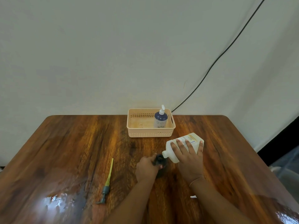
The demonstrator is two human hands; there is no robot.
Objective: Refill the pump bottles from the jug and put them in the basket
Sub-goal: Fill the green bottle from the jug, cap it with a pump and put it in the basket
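My right hand (188, 156) grips a white jug (192, 140) tilted to the left, its open spout right at the mouth of a dark pump bottle (160, 159). My left hand (146, 168) holds that open bottle upright on the table. The bottle's grey pump head with a yellow tube (106, 183) lies on the table to the left. A peach basket (151, 131) stands at the table's far edge, with a blue-and-white pump bottle (160, 118) upright in its right part.
The wooden table (72, 151) shows a bright glare patch at the near left. A small white object (193, 196) peeks out beside my right forearm. A black cable (226, 50) runs down the wall behind the basket.
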